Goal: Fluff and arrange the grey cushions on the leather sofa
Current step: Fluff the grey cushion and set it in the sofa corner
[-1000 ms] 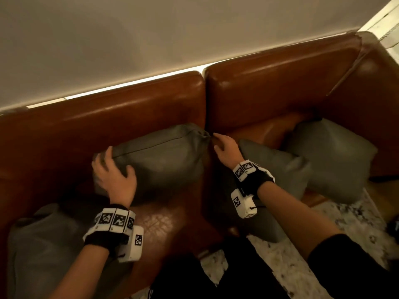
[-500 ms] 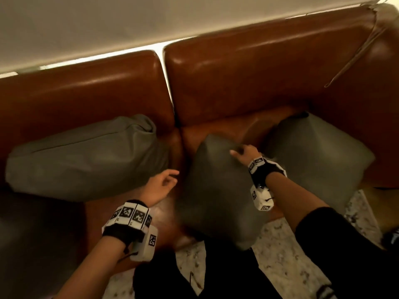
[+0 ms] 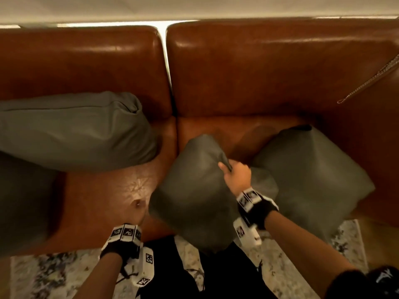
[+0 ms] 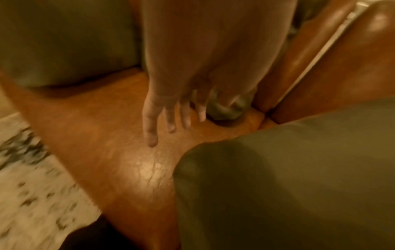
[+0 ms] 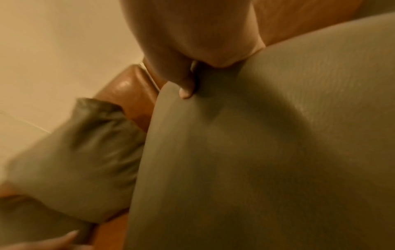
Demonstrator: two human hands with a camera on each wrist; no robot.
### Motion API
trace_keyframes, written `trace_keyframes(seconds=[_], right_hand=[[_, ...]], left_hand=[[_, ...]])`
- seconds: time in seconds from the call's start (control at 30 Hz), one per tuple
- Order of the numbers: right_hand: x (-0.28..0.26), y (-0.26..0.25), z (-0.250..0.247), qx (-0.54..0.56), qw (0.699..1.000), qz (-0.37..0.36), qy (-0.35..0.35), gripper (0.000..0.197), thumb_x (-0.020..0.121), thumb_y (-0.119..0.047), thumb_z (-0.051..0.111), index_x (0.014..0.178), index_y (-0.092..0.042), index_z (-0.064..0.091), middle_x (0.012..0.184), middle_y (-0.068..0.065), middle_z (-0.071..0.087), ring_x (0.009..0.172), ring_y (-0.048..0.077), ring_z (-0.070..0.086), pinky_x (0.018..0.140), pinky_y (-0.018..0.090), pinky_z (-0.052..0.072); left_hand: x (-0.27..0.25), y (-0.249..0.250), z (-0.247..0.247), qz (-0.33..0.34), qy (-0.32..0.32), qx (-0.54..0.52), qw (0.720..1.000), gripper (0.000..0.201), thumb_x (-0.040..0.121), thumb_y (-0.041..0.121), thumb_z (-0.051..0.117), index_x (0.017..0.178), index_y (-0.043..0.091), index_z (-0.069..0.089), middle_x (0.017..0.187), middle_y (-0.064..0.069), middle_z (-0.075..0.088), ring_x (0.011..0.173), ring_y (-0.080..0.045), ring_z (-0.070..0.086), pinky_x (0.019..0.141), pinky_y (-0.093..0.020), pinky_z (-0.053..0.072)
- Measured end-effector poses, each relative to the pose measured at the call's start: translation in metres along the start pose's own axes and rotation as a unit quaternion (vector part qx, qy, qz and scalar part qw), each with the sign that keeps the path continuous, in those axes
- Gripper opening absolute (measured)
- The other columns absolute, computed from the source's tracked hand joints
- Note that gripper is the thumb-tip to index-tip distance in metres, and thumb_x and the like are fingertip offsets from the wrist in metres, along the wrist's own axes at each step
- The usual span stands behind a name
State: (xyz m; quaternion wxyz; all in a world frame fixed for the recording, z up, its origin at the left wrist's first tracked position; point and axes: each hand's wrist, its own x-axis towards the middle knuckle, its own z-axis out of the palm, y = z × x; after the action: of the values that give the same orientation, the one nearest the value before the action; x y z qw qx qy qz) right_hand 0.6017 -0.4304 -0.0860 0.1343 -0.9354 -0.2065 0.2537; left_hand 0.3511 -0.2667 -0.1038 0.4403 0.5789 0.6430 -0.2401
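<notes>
My right hand (image 3: 235, 173) grips the top edge of the middle grey cushion (image 3: 194, 195), which stands tilted at the front of the brown leather sofa (image 3: 259, 72). In the right wrist view my thumb presses into that cushion (image 5: 256, 152). My left hand (image 3: 138, 209) hovers over the seat just left of the cushion, and the left wrist view shows its fingers (image 4: 150, 128) straight and holding nothing. A second grey cushion (image 3: 71, 130) leans on the left backrest. A third (image 3: 313, 169) lies in the right corner.
Another grey cushion (image 3: 21, 201) lies at the far left of the seat. The armrest (image 3: 377, 126) closes off the right end. A pale patterned rug (image 3: 54, 275) covers the floor in front, where my dark-clothed legs (image 3: 172, 277) stand.
Both hands have let go of the left cushion, which now leans on the backrest. My right hand has moved to the middle cushion and gripped its top edge; the left has drawn back over the seat.
</notes>
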Motion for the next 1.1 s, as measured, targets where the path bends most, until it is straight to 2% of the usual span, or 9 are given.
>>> trace_keyframes(seconds=[0.2,0.3,0.43,0.53,0.63,0.73,0.87,1.0,1.1], right_hand=[[-0.065,0.016,-0.093,0.298,0.954,-0.014,0.019,0.054,0.075,-0.058,0.06,0.076,-0.004,0.063,0.071,0.014,0.068,0.068,0.017,0.062,0.067,0.039,0.05],[-0.073,0.015,-0.15,0.447,0.894,-0.012,-0.023,0.029,0.084,-0.019,0.065,0.093,0.008,0.058,0.09,0.018,0.069,0.081,0.013,0.066,0.073,0.028,0.055],[-0.066,0.016,-0.208,0.511,0.859,-0.044,-0.012,0.038,0.078,-0.027,0.062,0.114,-0.017,0.054,0.106,-0.012,0.067,0.102,0.005,0.063,0.08,0.018,0.054],[-0.035,0.026,-0.228,0.491,0.869,-0.054,0.003,0.062,0.085,-0.021,0.059,0.135,-0.038,0.026,0.127,-0.021,0.045,0.113,-0.007,0.048,0.089,0.016,0.047],[0.001,0.034,-0.221,0.491,0.869,-0.053,-0.006,0.08,0.083,-0.025,0.062,0.135,-0.057,0.009,0.151,-0.009,0.024,0.129,0.01,0.036,0.096,0.028,0.042],[0.043,0.043,-0.19,0.484,0.874,0.032,-0.006,0.076,0.088,-0.025,0.059,0.142,-0.048,0.011,0.145,-0.006,0.029,0.125,0.018,0.039,0.087,0.032,0.045],[0.091,0.04,-0.155,0.329,0.934,0.139,-0.029,0.064,0.079,-0.055,0.052,0.135,-0.027,0.044,0.146,0.007,0.033,0.13,0.032,0.04,0.104,0.04,0.036],[0.116,0.031,-0.147,0.26,0.946,0.185,0.047,0.066,0.088,-0.05,0.053,0.14,-0.014,0.033,0.153,0.014,0.014,0.133,0.039,0.032,0.108,0.044,0.032],[0.123,0.036,-0.143,0.172,0.966,0.191,-0.008,0.065,0.085,-0.055,0.054,0.124,-0.003,0.051,0.153,0.014,0.014,0.133,0.042,0.031,0.11,0.045,0.031]], left_hand=[[-0.037,0.012,-0.022,-0.057,0.023,-0.21,0.976,0.057,0.099,0.041,0.026,0.138,0.0,0.036,0.145,-0.023,0.038,0.134,-0.038,0.037,0.112,-0.045,0.031],[-0.044,0.054,-0.032,-0.022,0.023,-0.374,0.927,0.068,0.091,0.06,0.031,0.138,0.012,0.041,0.143,-0.013,0.045,0.131,-0.03,0.044,0.111,-0.044,0.035],[-0.054,0.127,-0.062,0.09,-0.05,-0.478,0.872,0.069,0.079,0.068,0.049,0.127,0.019,0.055,0.128,-0.003,0.058,0.118,-0.025,0.055,0.104,-0.045,0.041],[-0.07,0.184,-0.083,0.279,-0.05,-0.419,0.863,0.058,0.08,0.065,0.051,0.124,0.027,0.054,0.131,0.0,0.057,0.123,-0.019,0.053,0.103,-0.038,0.042],[-0.077,0.235,-0.086,0.383,0.036,-0.342,0.857,0.058,0.077,0.046,0.068,0.122,0.037,0.032,0.137,-0.004,0.044,0.121,-0.015,0.049,0.102,-0.029,0.041],[-0.039,0.257,-0.066,0.358,0.06,-0.228,0.904,0.066,0.073,0.034,0.076,0.114,0.023,0.027,0.129,-0.011,0.043,0.12,-0.025,0.049,0.102,-0.034,0.042],[-0.006,0.257,-0.031,0.163,-0.071,-0.073,0.981,0.071,0.08,0.045,0.065,0.135,0.013,0.033,0.141,-0.013,0.041,0.126,-0.032,0.045,0.102,-0.039,0.04],[-0.002,0.254,-0.019,0.27,0.017,0.021,0.963,0.07,0.083,0.039,0.065,0.137,0.006,0.035,0.143,-0.014,0.039,0.131,-0.032,0.041,0.109,-0.038,0.035],[-0.001,0.252,-0.012,0.3,0.034,0.073,0.951,0.066,0.085,0.034,0.063,0.137,0.002,0.039,0.146,-0.017,0.035,0.135,-0.032,0.036,0.112,-0.036,0.029]])
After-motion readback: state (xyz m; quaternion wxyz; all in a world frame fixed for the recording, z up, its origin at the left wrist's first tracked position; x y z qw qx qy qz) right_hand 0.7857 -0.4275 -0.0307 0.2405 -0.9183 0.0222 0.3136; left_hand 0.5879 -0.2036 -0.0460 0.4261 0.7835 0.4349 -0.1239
